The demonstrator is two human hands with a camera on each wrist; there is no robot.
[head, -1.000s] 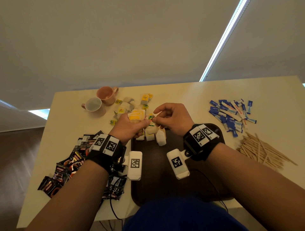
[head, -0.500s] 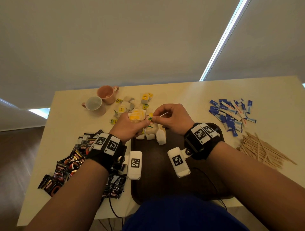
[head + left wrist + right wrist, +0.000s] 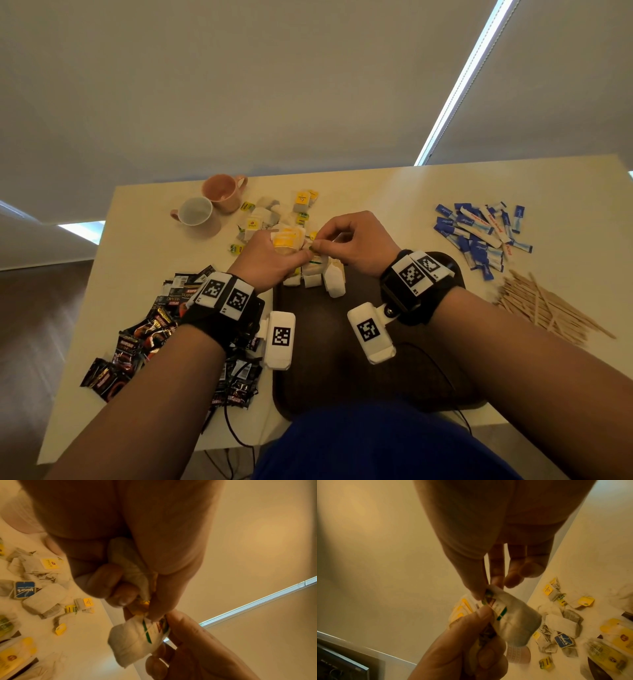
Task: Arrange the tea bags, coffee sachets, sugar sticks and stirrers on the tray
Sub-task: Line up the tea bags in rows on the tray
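"Nature's" on blue tea bag tag (image 3: 563, 640), "KOPIKO" on coffee sachets (image 3: 150, 334)

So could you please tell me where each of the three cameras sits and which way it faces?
Head: worn on the head, looking down at the table, dark tray, both forearms and hands.
Left wrist: under the left hand, looking along its fingers, which grip tea bags.
Right wrist: under the right hand, looking along its fingers.
Shared: both wrist views show the green-tagged tea bag, pinched by both hands.

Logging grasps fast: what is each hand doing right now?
Left hand: grips a bunch of tea bags.
Right hand: pinches the green-tagged tea bag.
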